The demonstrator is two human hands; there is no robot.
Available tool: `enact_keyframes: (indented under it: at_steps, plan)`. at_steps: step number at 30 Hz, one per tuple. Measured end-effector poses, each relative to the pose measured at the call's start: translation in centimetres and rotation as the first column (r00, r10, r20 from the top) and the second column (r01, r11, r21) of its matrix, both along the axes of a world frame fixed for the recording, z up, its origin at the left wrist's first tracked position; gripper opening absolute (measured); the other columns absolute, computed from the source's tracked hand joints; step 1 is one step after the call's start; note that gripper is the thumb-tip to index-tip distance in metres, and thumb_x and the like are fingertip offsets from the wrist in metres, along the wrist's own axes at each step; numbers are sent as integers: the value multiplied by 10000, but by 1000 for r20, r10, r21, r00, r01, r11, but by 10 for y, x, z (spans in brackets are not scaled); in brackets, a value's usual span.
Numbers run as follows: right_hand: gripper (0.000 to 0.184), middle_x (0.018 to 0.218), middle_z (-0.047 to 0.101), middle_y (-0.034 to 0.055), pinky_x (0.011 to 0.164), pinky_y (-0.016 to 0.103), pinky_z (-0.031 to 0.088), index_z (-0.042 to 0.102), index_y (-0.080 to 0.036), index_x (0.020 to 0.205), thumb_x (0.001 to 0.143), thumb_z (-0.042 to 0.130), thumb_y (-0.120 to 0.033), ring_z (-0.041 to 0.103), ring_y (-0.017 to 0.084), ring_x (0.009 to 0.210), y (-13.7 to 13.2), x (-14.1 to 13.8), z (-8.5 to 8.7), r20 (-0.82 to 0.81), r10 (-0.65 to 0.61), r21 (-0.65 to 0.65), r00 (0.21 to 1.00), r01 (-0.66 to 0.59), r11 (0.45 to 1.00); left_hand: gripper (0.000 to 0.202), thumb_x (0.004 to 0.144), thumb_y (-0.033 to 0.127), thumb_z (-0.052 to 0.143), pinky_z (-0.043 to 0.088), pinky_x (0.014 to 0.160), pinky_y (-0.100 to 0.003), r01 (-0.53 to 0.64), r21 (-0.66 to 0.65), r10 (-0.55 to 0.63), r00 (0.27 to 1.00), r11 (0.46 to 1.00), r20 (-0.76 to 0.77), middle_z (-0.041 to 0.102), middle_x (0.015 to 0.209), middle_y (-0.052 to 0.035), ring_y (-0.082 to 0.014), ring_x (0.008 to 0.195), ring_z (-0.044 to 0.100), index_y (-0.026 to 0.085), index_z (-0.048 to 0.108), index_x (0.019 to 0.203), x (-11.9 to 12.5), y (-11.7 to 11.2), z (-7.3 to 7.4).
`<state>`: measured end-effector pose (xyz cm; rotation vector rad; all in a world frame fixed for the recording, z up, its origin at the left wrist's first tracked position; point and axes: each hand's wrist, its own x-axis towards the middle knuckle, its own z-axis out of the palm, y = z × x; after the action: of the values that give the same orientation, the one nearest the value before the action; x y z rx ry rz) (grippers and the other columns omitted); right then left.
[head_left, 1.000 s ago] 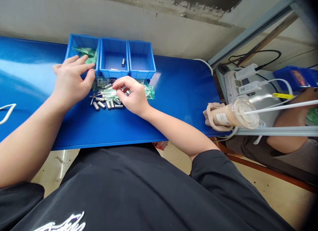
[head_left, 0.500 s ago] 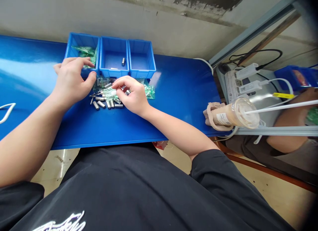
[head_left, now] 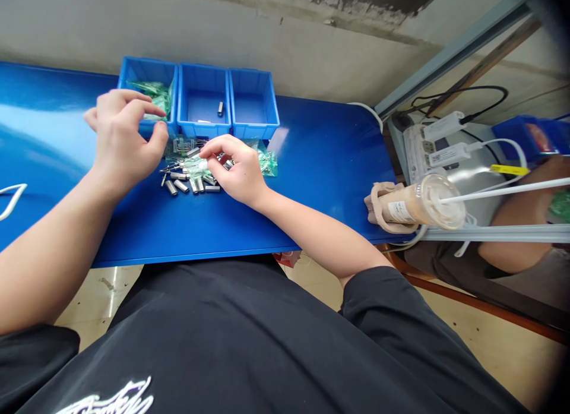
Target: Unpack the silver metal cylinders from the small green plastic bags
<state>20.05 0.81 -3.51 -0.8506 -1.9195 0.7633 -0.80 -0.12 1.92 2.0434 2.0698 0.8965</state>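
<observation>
My left hand (head_left: 129, 135) hovers at the front of the left blue bin (head_left: 127, 75), its fingers spread and thumb apart, with nothing visible in it. Inside that bin lie green plastic packets (head_left: 155, 93). Loosely curled, my right hand (head_left: 238, 169) rests over the heap, its thumb and index finger a little apart beside a green packet (head_left: 195, 166). Short metal cylinders (head_left: 171, 187) and thin metal pins (head_left: 171, 166) lie in the heap. What is under the right palm is hidden.
The middle blue bin (head_left: 200, 99) holds one small metal cylinder (head_left: 220, 108); the right blue bin (head_left: 253, 99) stands beside it. A drink cup (head_left: 407, 206) in a cardboard holder sits at the table's right edge, near a power strip (head_left: 416, 149) and cables. Another person's leg shows far right.
My left hand has shifted slightly up and left, its fingers still spread. My right hand and the heap look the same.
</observation>
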Motion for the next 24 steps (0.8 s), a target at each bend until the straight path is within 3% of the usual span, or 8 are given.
enact_keyframes:
  at_steps: [3, 6, 8, 10, 15, 19, 24]
  plan:
    - [272, 1118, 759, 65, 844, 269, 595, 742, -153, 1045, 1018, 473, -118, 679, 116, 1038, 0, 0, -1, 1, 2, -9, 1000, -2, 1000, 471, 1032, 522, 483, 350, 1322, -553, -11, 149, 9, 1000, 989, 15, 678, 1451, -104, -310, 1509, 533, 187, 782, 1172, -3, -3, 3]
    - [272, 1117, 759, 64, 842, 276, 602, 746, -156, 1053, 1019, 476, -134, 677, 123, 1040, 1, 0, -3, -3, 4, -6, 1000, -4, 1000, 498, 1024, 520, 475, 527, 1169, -426, 65, 229, -81, 995, 971, 61, 774, 1227, -100, -243, 1253, 697, 152, 797, 1121, -7, -5, 3]
    - [263, 1103, 763, 61, 836, 275, 603, 750, -153, 1042, 1017, 488, -143, 679, 122, 1026, 1, 0, -3, -21, 2, 2, 1000, -2, 1000, 494, 1017, 487, 474, 589, 973, -346, 147, 194, -174, 976, 970, 132, 797, 1055, -89, -188, 1010, 741, 129, 791, 1140, -6, -6, 1]
    - [258, 1093, 769, 57, 836, 272, 605, 753, -152, 1037, 1014, 497, -146, 684, 118, 1011, 1, 0, -2, -38, 3, 8, 999, -3, 1000, 489, 998, 484, 492, 559, 808, -296, 237, 126, -255, 954, 963, 156, 783, 916, -70, -142, 801, 693, 126, 799, 1125, -4, -7, -1]
    - [224, 1092, 774, 55, 851, 268, 614, 749, -160, 1025, 1011, 526, -157, 694, 121, 1020, 0, 0, 0, -16, -16, 5, 1000, 16, 1000, 480, 915, 528, 499, 477, 734, -268, 449, -114, -447, 894, 886, 43, 756, 817, -20, -118, 685, 603, 213, 832, 1061, -2, -6, -8]
    - [229, 1104, 768, 59, 860, 267, 616, 737, -158, 1032, 1023, 508, -161, 691, 123, 1034, -1, 0, 0, 17, -15, 11, 1000, 15, 1000, 508, 886, 550, 477, 474, 733, -278, 447, -253, -453, 891, 858, 34, 736, 793, -27, -143, 679, 619, 232, 812, 1096, -4, -3, -9]
    - [245, 1119, 761, 61, 868, 264, 613, 730, -160, 1052, 1026, 487, -149, 685, 119, 1042, -1, 0, 0, 51, -12, 9, 999, 11, 1000, 561, 856, 570, 471, 433, 696, -248, 384, -249, -390, 921, 889, 28, 692, 737, -18, -120, 649, 576, 193, 807, 1102, -4, -2, -6]
